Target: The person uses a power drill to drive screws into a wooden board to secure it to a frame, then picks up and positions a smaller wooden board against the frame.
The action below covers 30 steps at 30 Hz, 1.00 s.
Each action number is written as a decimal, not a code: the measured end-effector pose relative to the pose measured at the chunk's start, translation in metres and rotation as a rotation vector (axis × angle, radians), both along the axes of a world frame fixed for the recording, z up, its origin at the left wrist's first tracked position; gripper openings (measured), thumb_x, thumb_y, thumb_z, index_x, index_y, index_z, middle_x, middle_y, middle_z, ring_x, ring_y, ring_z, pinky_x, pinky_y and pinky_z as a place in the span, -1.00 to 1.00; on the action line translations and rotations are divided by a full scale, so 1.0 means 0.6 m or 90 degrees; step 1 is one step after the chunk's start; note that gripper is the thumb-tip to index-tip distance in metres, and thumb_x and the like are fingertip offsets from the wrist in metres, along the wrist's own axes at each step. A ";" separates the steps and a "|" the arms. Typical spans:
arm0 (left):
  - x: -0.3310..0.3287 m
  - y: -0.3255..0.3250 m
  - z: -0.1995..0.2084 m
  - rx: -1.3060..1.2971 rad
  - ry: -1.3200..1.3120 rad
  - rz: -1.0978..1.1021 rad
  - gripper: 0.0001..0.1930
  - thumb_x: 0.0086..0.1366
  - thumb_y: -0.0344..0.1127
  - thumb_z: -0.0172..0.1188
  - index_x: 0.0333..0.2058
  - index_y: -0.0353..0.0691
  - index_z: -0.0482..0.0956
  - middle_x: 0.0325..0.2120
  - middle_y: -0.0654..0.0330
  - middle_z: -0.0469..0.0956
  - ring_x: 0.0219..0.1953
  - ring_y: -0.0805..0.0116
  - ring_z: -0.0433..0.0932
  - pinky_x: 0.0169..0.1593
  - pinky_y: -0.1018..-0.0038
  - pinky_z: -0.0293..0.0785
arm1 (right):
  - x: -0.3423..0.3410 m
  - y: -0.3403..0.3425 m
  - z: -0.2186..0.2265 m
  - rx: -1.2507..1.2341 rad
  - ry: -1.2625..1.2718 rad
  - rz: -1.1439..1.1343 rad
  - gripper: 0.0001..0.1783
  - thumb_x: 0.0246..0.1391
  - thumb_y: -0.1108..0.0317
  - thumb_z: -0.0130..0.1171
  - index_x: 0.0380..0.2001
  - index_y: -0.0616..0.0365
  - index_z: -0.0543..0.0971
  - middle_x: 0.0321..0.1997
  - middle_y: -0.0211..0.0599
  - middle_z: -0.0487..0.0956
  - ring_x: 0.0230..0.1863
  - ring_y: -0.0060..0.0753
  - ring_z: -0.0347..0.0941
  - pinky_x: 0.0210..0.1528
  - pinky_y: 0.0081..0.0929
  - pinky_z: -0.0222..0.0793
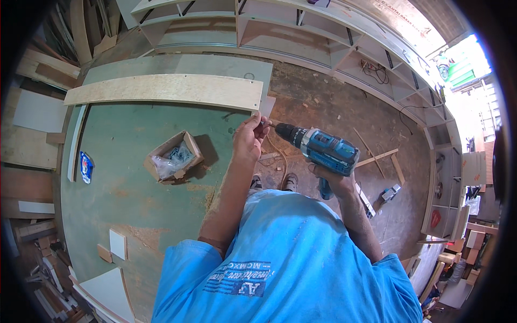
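My right hand (339, 180) grips a blue-and-black cordless drill (329, 151) by its handle, its chuck pointing left. At the drill's tip are the closed fingers of my left hand (249, 137), pinched near the bit; whatever small piece they hold is too small to make out. Just beyond them is the right end of a long pale wooden board (167, 90), with small dark holes near its corners. It lies along the far side of the green worktable (134, 215). An open cardboard box (175, 156) with plastic bags of small hardware stands left of my left forearm.
A blue-and-white packet (85, 167) and a narrow strip (77, 142) lie at the table's left. A small white offcut (118, 244) is nearer. White open shelving (291, 32) curves along the back and right. Wood strips (377, 157) and another tool (389, 194) rest on the floor.
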State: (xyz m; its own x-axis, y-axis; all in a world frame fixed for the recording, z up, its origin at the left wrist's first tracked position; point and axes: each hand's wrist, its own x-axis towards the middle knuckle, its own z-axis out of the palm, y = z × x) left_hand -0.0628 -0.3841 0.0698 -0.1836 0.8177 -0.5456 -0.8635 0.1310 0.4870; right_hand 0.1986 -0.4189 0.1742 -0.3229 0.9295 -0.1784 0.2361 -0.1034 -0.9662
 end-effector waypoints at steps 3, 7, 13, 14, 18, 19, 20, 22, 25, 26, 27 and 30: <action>0.003 0.002 0.009 -0.009 -0.027 0.005 -0.85 0.39 -0.30 0.24 -0.20 -0.25 0.59 -0.35 0.20 0.64 -0.26 0.35 0.69 -0.20 0.49 0.64 | -0.005 -0.003 0.001 0.002 -0.026 0.013 -0.36 -0.13 0.54 0.40 0.11 0.16 0.51 0.02 -0.24 0.63 0.00 -0.40 0.57 0.05 -0.40 0.51; 0.004 0.002 0.003 0.005 -0.041 0.014 -0.83 0.41 -0.30 0.22 -0.18 -0.30 0.57 -0.34 0.15 0.64 -0.24 0.31 0.71 -0.18 0.46 0.68 | -0.011 -0.009 -0.001 0.019 -0.033 -0.017 -0.38 -0.14 0.52 0.43 0.09 0.16 0.53 0.00 -0.24 0.65 0.01 -0.41 0.58 0.06 -0.40 0.51; -0.002 0.002 0.011 0.022 -0.078 0.005 -0.82 0.40 -0.32 0.22 -0.19 -0.35 0.55 -0.31 0.08 0.65 -0.25 0.26 0.72 -0.21 0.46 0.71 | -0.037 -0.011 0.016 0.014 -0.011 -0.028 -0.45 -0.13 0.56 0.42 0.03 0.16 0.57 -0.12 -0.29 0.68 -0.15 -0.47 0.59 -0.10 -0.47 0.52; 0.001 0.003 0.016 0.010 -0.076 0.019 -0.82 0.41 -0.33 0.21 -0.19 -0.35 0.55 -0.31 0.08 0.66 -0.24 0.26 0.72 -0.20 0.46 0.72 | -0.044 -0.011 0.019 0.027 -0.004 -0.051 -0.50 -0.13 0.61 0.40 -0.03 0.16 0.60 -0.23 -0.33 0.69 -0.31 -0.54 0.58 -0.26 -0.53 0.53; -0.004 0.007 0.013 0.046 -0.089 0.035 -0.82 0.41 -0.33 0.21 -0.19 -0.36 0.55 -0.31 0.06 0.66 -0.23 0.24 0.72 -0.20 0.45 0.74 | -0.052 -0.005 0.018 0.018 0.017 -0.065 -0.59 -0.12 0.60 0.39 -0.11 0.17 0.63 -0.29 -0.36 0.68 -0.40 -0.57 0.55 -0.36 -0.56 0.48; -0.006 0.008 0.014 0.047 -0.091 0.036 -0.82 0.41 -0.33 0.21 -0.19 -0.36 0.55 -0.31 0.06 0.66 -0.23 0.24 0.72 -0.20 0.45 0.74 | -0.048 -0.001 0.018 -0.019 0.016 -0.048 -0.55 -0.10 0.60 0.36 -0.05 0.17 0.61 -0.21 -0.34 0.69 -0.29 -0.55 0.58 -0.27 -0.54 0.51; -0.007 0.009 0.014 0.080 -0.084 0.027 -0.82 0.41 -0.32 0.20 -0.21 -0.36 0.54 -0.31 0.07 0.65 -0.22 0.25 0.72 -0.19 0.49 0.75 | -0.046 0.004 0.018 -0.056 0.015 -0.031 -0.50 -0.08 0.61 0.33 0.01 0.17 0.60 -0.14 -0.33 0.70 -0.19 -0.52 0.61 -0.18 -0.51 0.55; -0.012 0.016 0.024 0.112 -0.077 0.019 -0.80 0.42 -0.31 0.20 -0.22 -0.37 0.54 -0.31 0.08 0.64 -0.21 0.27 0.72 -0.18 0.53 0.76 | -0.052 0.017 0.029 -0.061 0.032 -0.036 -0.53 -0.08 0.61 0.32 -0.01 0.17 0.61 -0.17 -0.34 0.70 -0.25 -0.56 0.59 -0.24 -0.53 0.53; -0.021 0.030 0.039 0.178 -0.060 0.018 -0.81 0.41 -0.31 0.21 -0.23 -0.35 0.56 -0.29 0.07 0.66 -0.22 0.28 0.72 -0.20 0.53 0.75 | -0.054 0.050 0.058 -0.065 0.032 -0.033 -0.56 -0.08 0.61 0.32 -0.04 0.18 0.62 -0.21 -0.36 0.71 -0.32 -0.59 0.58 -0.33 -0.55 0.51; -0.031 0.036 0.044 0.182 -0.005 -0.009 -0.82 0.40 -0.31 0.22 -0.22 -0.35 0.57 -0.29 0.05 0.67 -0.23 0.27 0.72 -0.18 0.50 0.75 | -0.056 0.064 0.069 -0.064 0.018 -0.021 -0.57 -0.08 0.61 0.33 -0.05 0.18 0.63 -0.22 -0.35 0.71 -0.33 -0.59 0.57 -0.34 -0.54 0.51; -0.037 0.045 0.052 0.185 0.042 -0.041 -0.82 0.39 -0.31 0.23 -0.21 -0.34 0.58 -0.29 0.03 0.68 -0.23 0.27 0.72 -0.16 0.47 0.74 | -0.061 0.079 0.092 -0.062 0.012 -0.022 -0.57 -0.08 0.61 0.33 -0.05 0.18 0.63 -0.22 -0.35 0.71 -0.33 -0.59 0.57 -0.34 -0.54 0.51; -0.064 0.078 0.063 0.212 0.204 -0.170 -0.79 0.36 -0.29 0.28 -0.19 -0.35 0.61 -0.27 0.02 0.70 -0.23 0.25 0.72 -0.09 0.38 0.72 | -0.078 0.134 0.146 0.014 -0.121 -0.009 -0.52 -0.10 0.58 0.37 -0.02 0.17 0.61 -0.23 -0.35 0.70 -0.37 -0.57 0.56 -0.37 -0.53 0.50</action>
State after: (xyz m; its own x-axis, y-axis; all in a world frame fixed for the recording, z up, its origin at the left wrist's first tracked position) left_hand -0.1011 -0.3370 0.1074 -0.0601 0.9780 -0.1998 -0.6219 0.1198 0.7738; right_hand 0.1520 -0.3384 0.2616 -0.2719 0.9383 -0.2140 0.4130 -0.0871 -0.9066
